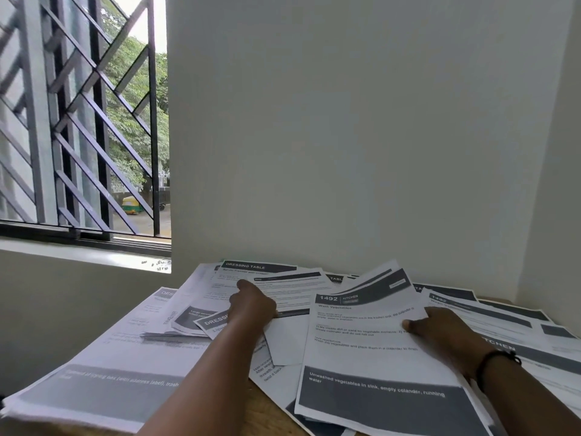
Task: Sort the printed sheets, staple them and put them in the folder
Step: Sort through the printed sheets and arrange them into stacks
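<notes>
Across the table (267,413), against the wall (345,121): printed sheets (125,366), loose and overlapping, covering nearly the whole top; only a strip of bare wood shows at the near edge.

Kitchen sheet (371,347), headed "1492 KITCHEN – Wash Vegetables": uppermost near the middle of the table, with a dark band at its foot. Right hand (440,332): grips this sheet at its right edge, thumb on the printed face, fingers curled under it. A dark band (496,361) circles the wrist.

Dressing table sheets (251,278): several with dark title bars, fanned toward the wall behind and left of the kitchen sheet. Left hand (251,305): rests among them, fingers curled over a sheet's edge; whether they pinch it cannot be told.

Stack (94,398): thicker pile at the left edge of the table, top page blurred.

Window (81,121): left of the wall, above the table, with a diagonal metal grille; trees and a yellow-green vehicle (132,205) outside.
</notes>
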Demonstrator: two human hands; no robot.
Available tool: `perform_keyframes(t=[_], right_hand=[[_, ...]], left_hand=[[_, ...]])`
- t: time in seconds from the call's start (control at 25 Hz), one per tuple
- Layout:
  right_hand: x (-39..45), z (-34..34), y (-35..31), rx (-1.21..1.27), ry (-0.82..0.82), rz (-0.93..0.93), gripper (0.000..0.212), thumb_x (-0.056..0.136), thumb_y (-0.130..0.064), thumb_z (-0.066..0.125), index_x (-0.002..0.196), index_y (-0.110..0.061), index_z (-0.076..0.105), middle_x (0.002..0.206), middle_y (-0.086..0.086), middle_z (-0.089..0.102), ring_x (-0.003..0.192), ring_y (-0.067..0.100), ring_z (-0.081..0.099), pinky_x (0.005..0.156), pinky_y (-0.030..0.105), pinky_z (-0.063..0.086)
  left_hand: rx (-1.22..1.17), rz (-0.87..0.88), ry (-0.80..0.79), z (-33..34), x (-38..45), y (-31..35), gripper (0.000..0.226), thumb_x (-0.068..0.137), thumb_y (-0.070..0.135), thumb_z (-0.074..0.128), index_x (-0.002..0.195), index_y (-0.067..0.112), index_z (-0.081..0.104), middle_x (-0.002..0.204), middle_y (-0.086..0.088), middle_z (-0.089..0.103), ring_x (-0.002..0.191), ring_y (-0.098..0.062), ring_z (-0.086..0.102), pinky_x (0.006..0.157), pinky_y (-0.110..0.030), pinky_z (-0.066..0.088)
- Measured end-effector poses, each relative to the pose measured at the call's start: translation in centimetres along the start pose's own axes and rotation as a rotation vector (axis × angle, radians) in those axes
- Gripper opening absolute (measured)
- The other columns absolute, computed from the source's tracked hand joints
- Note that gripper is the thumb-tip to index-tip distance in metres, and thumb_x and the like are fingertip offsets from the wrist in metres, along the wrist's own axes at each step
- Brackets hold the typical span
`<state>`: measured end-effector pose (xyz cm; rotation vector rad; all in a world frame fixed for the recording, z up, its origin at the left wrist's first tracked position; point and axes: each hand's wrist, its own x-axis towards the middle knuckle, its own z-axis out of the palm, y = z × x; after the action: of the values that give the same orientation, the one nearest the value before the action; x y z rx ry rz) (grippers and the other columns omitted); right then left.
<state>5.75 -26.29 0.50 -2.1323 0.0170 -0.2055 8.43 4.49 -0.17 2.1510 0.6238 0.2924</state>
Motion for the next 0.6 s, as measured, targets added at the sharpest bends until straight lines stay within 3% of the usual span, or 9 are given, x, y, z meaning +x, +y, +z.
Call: perform_keyframes(t=[0.12, 0.2, 0.28, 0.36, 0.48, 0.6], right_hand=[[0.2, 0.1, 0.2, -0.06, 0.012, -0.003, 0.005, 0.088, -0.015, 0.066, 0.083, -0.015, 0.065, 0.077, -0.003, 0.065, 0.067, 0.008, 0.057, 0.048, 0.018, 0.038], [0.3, 0.1, 0.3, -0.104, -0.007, -0.013, 0.009, 0.089, -0.017, 0.065, 0.081, -0.018, 0.063, 0.075, -0.005, 0.063, 0.065, 0.005, 0.056, 0.044, 0.013, 0.035], [0.4, 0.0, 0.3, -0.097, -0.017, -0.018, 0.009, 0.09, -0.018, 0.064, 0.081, -0.016, 0.063, 0.075, -0.004, 0.064, 0.064, 0.006, 0.056, 0.041, 0.011, 0.035], [0.3, 0.0, 0.1, -0.052, -0.024, 0.002, 0.008, 0.09, -0.018, 0.064, 0.087, -0.011, 0.066, 0.079, -0.001, 0.066, 0.067, 0.011, 0.06, 0.047, 0.017, 0.039], [0.3, 0.0, 0.1, 0.064, 0.008, 0.013, 0.012, 0.09, -0.017, 0.065, 0.088, -0.006, 0.068, 0.082, 0.007, 0.07, 0.067, 0.018, 0.062, 0.053, 0.024, 0.042], [0.3, -0.2, 0.2, 0.06, 0.043, -0.005, 0.013, 0.09, -0.019, 0.064, 0.086, -0.008, 0.069, 0.081, 0.005, 0.069, 0.067, 0.017, 0.06, 0.053, 0.023, 0.042]], left_hand=[[-0.203, 0.055, 0.032, -0.4, 0.6, -0.3, 0.035, 0.074, 0.002, 0.063, 0.108, -0.001, 0.056, 0.103, -0.018, 0.066, 0.09, -0.032, 0.061, 0.075, -0.034, 0.051], [-0.314, 0.155, 0.143, -1.0, 0.1, 0.3, 0.021, 0.077, 0.005, 0.059, 0.095, 0.007, 0.07, 0.095, -0.011, 0.071, 0.085, -0.029, 0.063, 0.076, -0.032, 0.049], [-0.526, 0.258, 0.331, -2.2, -0.9, 1.5, 0.02, 0.087, 0.008, 0.055, 0.1, 0.013, 0.07, 0.097, -0.005, 0.07, 0.09, -0.025, 0.062, 0.079, -0.029, 0.046], [-0.812, 0.317, 0.478, -3.4, -1.6, 2.5, 0.013, 0.093, 0.013, 0.057, 0.103, 0.016, 0.065, 0.099, -0.003, 0.066, 0.092, -0.022, 0.061, 0.081, -0.029, 0.048], [-1.16, 0.212, 0.417, -4.0, -1.8, 2.8, 0.011, 0.093, 0.015, 0.061, 0.103, 0.019, 0.059, 0.096, 0.0, 0.066, 0.091, -0.019, 0.064, 0.079, -0.031, 0.056], [-1.317, 0.155, 0.459, -4.3, -1.6, 2.8, 0.015, 0.09, 0.012, 0.065, 0.104, 0.016, 0.063, 0.094, 0.003, 0.067, 0.094, -0.018, 0.067, 0.078, -0.026, 0.057]])
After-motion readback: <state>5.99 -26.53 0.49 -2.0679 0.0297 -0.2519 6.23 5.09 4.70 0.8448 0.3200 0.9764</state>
